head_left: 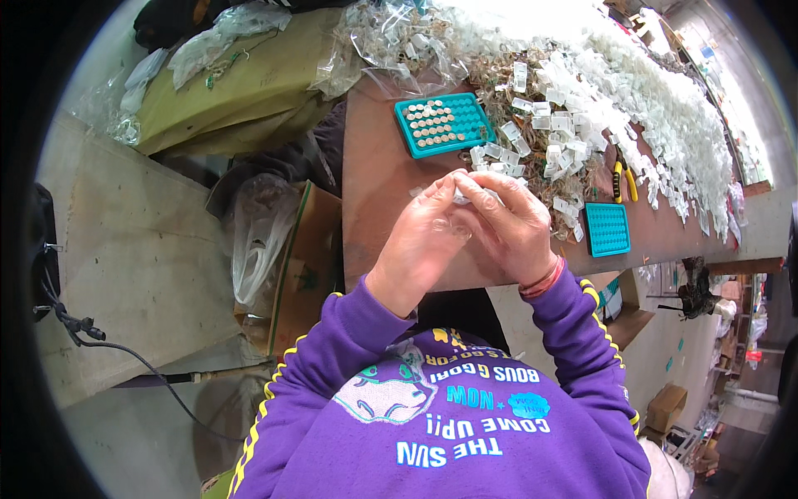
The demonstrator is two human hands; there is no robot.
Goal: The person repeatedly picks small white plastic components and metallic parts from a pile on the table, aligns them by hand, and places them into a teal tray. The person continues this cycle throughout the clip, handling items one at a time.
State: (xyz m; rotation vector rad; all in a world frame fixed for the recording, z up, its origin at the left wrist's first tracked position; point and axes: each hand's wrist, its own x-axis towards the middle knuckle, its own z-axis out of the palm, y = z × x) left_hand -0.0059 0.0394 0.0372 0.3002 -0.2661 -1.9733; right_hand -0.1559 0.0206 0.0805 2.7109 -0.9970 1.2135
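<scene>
My left hand (422, 241) and my right hand (511, 223) meet over the table's near edge, fingertips pinched together. Between them is a small clear plastic piece (460, 198), mostly hidden by the fingers, so its exact kind does not show. Just beyond the hands lie small clear plastic boxes (499, 153), loose on the table. Farther off sits a teal tray (472, 118) with pockets, its left part filled with rows of round pale discs (431, 121).
A big heap of clear plastic pieces (648, 125) covers the table's far right. Yellow-and-black pliers (618, 181) lie near a second teal tray (608, 229). Left of the table (374, 183) stand a cardboard box (293, 262) and a plastic bag (259, 237).
</scene>
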